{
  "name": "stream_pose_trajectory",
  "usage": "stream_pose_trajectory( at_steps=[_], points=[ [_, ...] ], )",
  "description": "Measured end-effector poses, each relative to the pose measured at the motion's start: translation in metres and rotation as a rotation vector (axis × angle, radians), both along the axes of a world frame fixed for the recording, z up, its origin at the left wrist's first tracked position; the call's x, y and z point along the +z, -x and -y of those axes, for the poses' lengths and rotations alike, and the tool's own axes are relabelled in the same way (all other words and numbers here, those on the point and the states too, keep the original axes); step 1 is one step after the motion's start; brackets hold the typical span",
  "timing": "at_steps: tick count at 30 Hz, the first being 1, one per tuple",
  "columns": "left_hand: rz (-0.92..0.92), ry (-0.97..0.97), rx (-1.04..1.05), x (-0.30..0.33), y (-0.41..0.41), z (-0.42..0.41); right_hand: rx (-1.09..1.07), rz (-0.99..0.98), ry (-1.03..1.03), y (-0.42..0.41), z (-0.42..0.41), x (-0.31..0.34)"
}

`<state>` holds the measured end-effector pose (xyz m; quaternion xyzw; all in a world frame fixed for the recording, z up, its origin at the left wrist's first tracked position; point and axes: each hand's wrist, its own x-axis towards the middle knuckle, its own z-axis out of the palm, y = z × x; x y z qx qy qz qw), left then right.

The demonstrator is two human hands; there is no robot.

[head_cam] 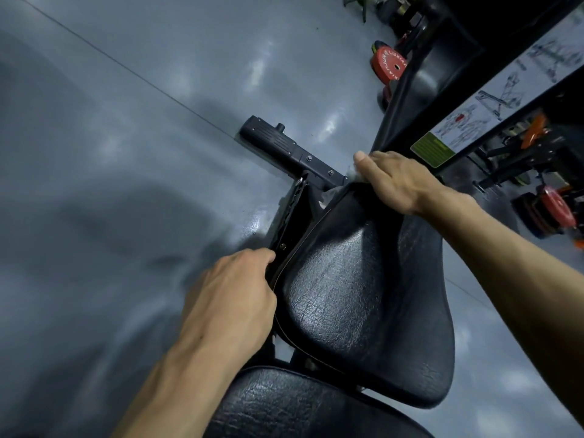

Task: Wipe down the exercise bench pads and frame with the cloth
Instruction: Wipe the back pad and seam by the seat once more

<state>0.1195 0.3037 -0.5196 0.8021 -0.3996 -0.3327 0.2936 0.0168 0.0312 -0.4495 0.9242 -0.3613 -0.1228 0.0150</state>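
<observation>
Two hands work the seat end of the bench. Fingers of the right hand (393, 181) curl over a white cloth (354, 172), mostly hidden beneath the palm, pressing it against the narrow top edge of the black seat pad (363, 295). Fingers of the left hand (234, 295) hook under the pad's left rim, next to the frame bracket (289, 222), apparently steadying it. For a thorough wipe, keep the cloth flat under the palm, draw it along the seam and down the textured vinyl in overlapping passes, then continue to the floor bar (281, 143). Hold the pad firmly so it does not pivot. A second pad (284, 406) lies nearest the camera; red weight plates (389, 65) stand well apart.
</observation>
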Motion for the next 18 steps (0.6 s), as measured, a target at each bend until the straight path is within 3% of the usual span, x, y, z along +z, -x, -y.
stream_pose_trajectory(
  at_steps=[4, 8, 11, 14, 18],
  points=[
    [0.005, -0.031, -0.007, -0.001, -0.005, -0.001, 0.298, -0.162, -0.155, -0.014, -0.071, -0.026],
    [0.006, -0.037, -0.012, 0.003, -0.010, -0.006, 0.563, -0.081, -0.183, 0.005, -0.115, -0.026],
    [-0.003, -0.027, -0.007, 0.002, -0.011, -0.009, 0.483, -0.065, -0.225, 0.004, -0.092, -0.021],
    [-0.018, 0.005, -0.005, 0.005, -0.006, -0.011, 0.303, -0.101, -0.092, -0.010, -0.060, -0.021],
    [-0.002, 0.008, 0.012, 0.002, -0.006, -0.011, 0.302, -0.256, -0.054, -0.027, -0.085, -0.032]
  ],
)
